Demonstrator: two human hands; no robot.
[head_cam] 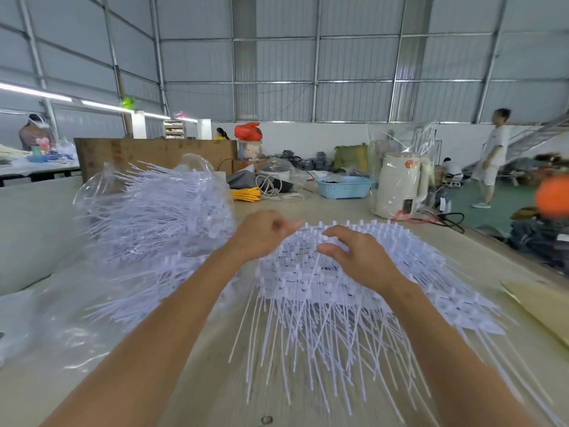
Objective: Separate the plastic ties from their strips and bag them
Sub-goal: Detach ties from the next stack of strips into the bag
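One cam, worn on head. Looks fwd and down, close over both arms and table [215,349]. Far wall up top.

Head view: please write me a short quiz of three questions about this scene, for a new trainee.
1. True or false: both hands are on the stack of tie strips.
2. Which side of that stack is the clear bag of ties? A) the person's left B) the person's right
3. What colour is the basket at the far end of the table?

Key:
1. True: the left hand and the right hand both grip its top.
2. A
3. Light blue.
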